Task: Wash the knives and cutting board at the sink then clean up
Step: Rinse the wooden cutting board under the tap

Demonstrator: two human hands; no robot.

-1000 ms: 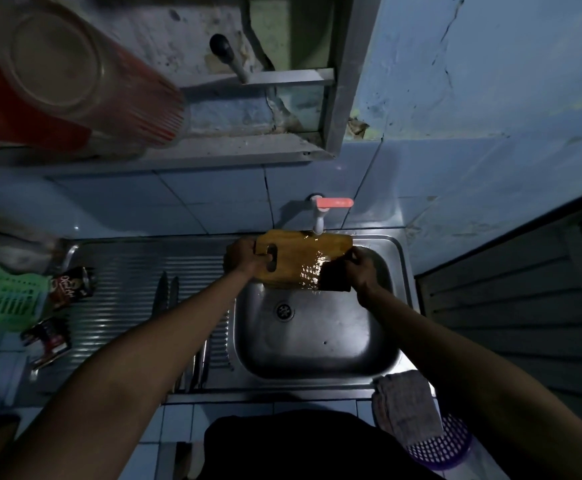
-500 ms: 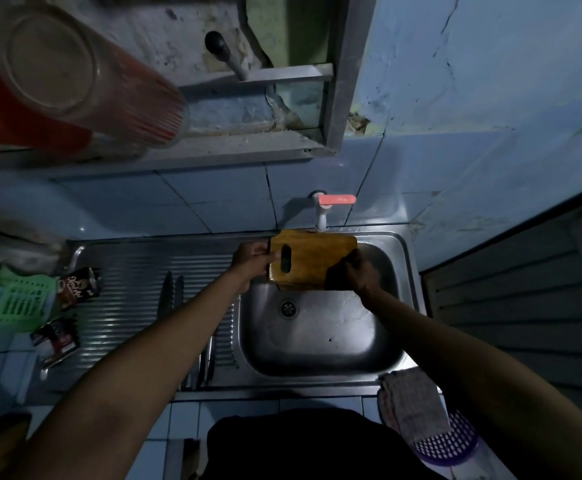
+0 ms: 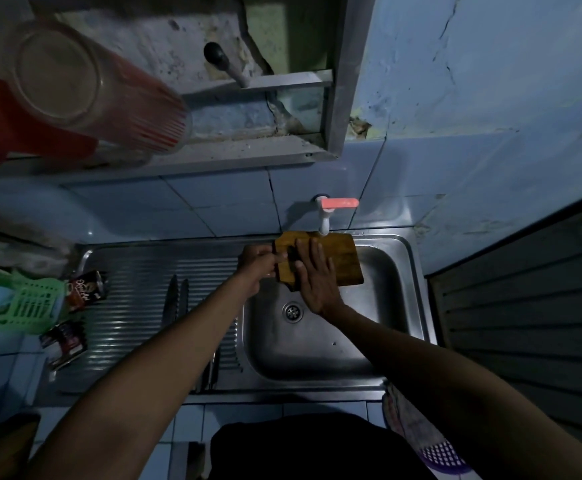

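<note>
Now the right hand (image 3: 317, 275) has let go of the board's edge and lies flat across the face of the wooden cutting board (image 3: 341, 261), fingers straight and spread, where half a second ago it was curled round the right end. The left hand (image 3: 260, 263) pinches the board at its handle end, fingers hooked near the slot, holding it tilted over the sink basin (image 3: 386, 306) just under the white tap with the pink lever (image 3: 331, 211). I cannot make out whether water is running; a second ago the board's face glistened wet. The switch from holding to a flat palm reads to me as rubbing the surface clean, so the board is mid-wash, not done. Two knives (image 3: 177, 299) lie side by side on the ribbed drainboard (image 3: 137, 271) left of the basin, apart from both hands.
</note>
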